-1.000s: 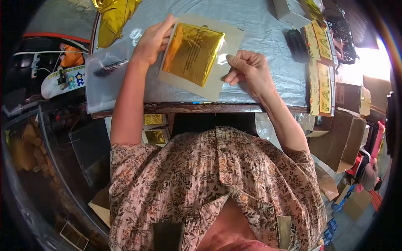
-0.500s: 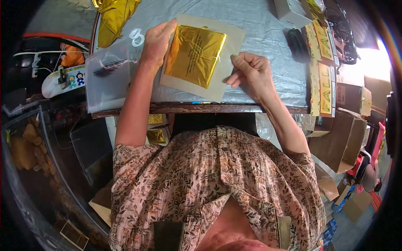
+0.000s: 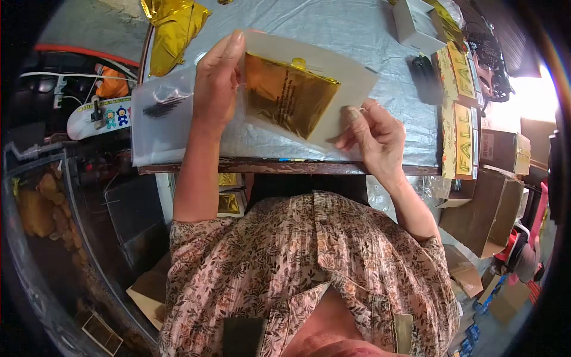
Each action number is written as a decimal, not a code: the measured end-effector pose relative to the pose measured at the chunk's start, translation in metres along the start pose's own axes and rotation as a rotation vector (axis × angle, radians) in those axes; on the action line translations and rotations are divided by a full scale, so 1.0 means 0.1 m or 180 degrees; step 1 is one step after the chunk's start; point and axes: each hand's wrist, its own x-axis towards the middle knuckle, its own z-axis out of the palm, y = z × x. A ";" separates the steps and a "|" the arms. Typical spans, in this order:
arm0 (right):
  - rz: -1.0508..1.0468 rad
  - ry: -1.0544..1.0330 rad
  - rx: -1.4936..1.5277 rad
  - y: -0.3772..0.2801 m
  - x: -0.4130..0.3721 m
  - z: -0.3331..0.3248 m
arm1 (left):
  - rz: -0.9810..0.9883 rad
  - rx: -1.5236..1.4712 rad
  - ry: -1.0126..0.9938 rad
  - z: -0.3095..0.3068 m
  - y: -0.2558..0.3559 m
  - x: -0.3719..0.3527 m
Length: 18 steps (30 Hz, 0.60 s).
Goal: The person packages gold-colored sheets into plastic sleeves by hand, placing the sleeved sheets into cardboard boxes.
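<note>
Since half a second ago the card (image 3: 352, 83) with its foil pack (image 3: 288, 95) has been lifted off the table (image 3: 357, 27). It now tilts up towards the camera, where before it lay flat. The left hand (image 3: 215, 86) has slid along the card's left edge and clamps it there, fingers pointing up. The right hand (image 3: 372, 134) has dropped to the lower right corner and pinches it between thumb and fingertips.

A clear bag (image 3: 156, 131) lies at the table's left end, just beside the left hand, with a small dark strip (image 3: 162, 105) inside. A grey box (image 3: 419, 19) stands at the far right; I cannot see what it holds. Below the table edge more gold packs (image 3: 228, 202) sit stacked in a compartment. An open cardboard box (image 3: 493, 205) stands on the floor to the right.

The foil pack is a flat gold square, glossy and slightly creased, with lines of dark print. It lies against the pale beige card, which shows all round it.

The table has a wrinkled silver-grey cover and a worn wooden front edge (image 3: 267, 166). Crumpled gold foil (image 3: 172, 30) lies at the far left corner, and a black object (image 3: 423, 74) sits near the right. Yellow signs (image 3: 463, 140) line the right edge.
</note>
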 end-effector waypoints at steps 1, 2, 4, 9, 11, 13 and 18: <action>-0.0003 0.0035 0.0099 0.01 0.01 0.00 | 0.0001 -0.0003 -0.0008 -0.01 -0.01 -0.01; -0.0010 0.0067 0.0197 0.01 0.01 -0.01 | 0.0063 0.0056 0.0001 -0.02 -0.01 -0.01; -0.0034 0.0069 0.0161 0.01 0.02 -0.02 | 0.0130 0.0116 0.0017 -0.03 -0.04 -0.01; 0.0437 -0.0093 0.0240 -0.05 0.07 -0.04 | -0.0186 -0.0074 0.0416 0.04 -0.08 -0.02; 0.0673 -0.0228 0.0290 -0.02 0.15 -0.07 | -0.0430 -0.0104 0.0393 0.02 -0.15 0.03; 0.0771 -0.0215 0.0507 0.08 0.21 -0.11 | -0.0691 -0.0144 0.0378 -0.03 -0.19 0.05; 0.0862 0.0158 0.0788 0.14 0.32 -0.23 | -0.1686 0.0202 -0.0506 -0.31 -0.20 -0.02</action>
